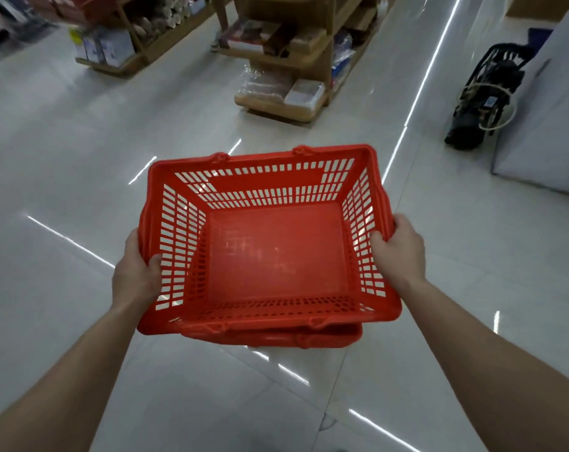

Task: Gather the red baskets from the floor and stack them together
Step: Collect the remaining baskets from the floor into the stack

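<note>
An empty red plastic basket (276, 256) with slotted walls is held level in front of me, above the glossy tiled floor. My left hand (135, 275) grips its left rim and my right hand (402, 249) grips its right rim, thumbs inside the walls. Directly beneath it the rim and folded handle of a second red basket (286, 339) show at the near edge; the rest of that one is hidden, and I cannot tell whether the two touch.
Wooden display shelves (286, 60) with packaged goods stand ahead in the centre, and another shelf unit (113, 44) at the back left. A black folded cart (485, 93) leans on a white counter (550, 125) at the right. Shiny floor tiles lie all around.
</note>
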Tool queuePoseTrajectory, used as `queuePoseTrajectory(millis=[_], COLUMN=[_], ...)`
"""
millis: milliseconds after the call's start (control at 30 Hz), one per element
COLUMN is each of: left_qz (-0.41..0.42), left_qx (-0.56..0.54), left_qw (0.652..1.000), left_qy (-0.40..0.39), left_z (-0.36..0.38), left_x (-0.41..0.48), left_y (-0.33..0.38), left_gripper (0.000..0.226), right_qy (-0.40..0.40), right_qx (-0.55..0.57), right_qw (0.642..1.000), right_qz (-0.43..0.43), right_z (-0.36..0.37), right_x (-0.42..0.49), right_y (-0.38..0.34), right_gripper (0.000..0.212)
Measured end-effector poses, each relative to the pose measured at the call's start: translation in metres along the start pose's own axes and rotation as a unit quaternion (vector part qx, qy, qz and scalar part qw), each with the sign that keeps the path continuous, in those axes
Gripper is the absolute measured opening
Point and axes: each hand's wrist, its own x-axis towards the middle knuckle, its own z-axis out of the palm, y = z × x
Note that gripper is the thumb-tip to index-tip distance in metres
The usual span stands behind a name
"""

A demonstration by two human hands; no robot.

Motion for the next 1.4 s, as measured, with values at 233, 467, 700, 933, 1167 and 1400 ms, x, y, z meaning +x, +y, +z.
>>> queuePoseTrajectory(millis=[233,467,700,933,1167,1400], left_qz=[-0.034,0.021,0.061,0.042,0.039,-0.019], left_qx=[0.004,0.000,-0.026,-0.014,-0.035,-0.080], left_qw=[0.999,0.999,0.995,0.992,0.983,0.987], left_qy=[-0.036,-0.042,-0.069,-0.120,-0.174,-0.135], left_z=[0.034,0.036,0.020,0.031,0.080,0.124], left_x=[0.020,0.008,0.019,0.029,0.002,-0.030], left_y=[-0.018,-0.061,-0.074,-0.116,-0.156,-0.199], left_gripper=[0.046,0.046,0.047,0.038,0.072,0.070], right_qy=[-0.015,0.022,0.045,0.026,-0.043,-0.009], right_qx=[-0.039,-0.056,-0.041,-0.054,-0.084,-0.083], right_qw=[0.999,0.996,0.992,0.994,0.983,0.991], right_qz=[0.025,0.063,0.106,0.087,0.155,0.104], right_z=[0.033,0.043,0.048,0.066,0.089,0.130], right_x=[0.005,-0.030,-0.068,-0.062,-0.082,-0.110], right_y=[0.021,0.042,0.037,0.035,0.095,0.143], right_gripper=[0.024,0.025,0.027,0.034,0.069,0.084])
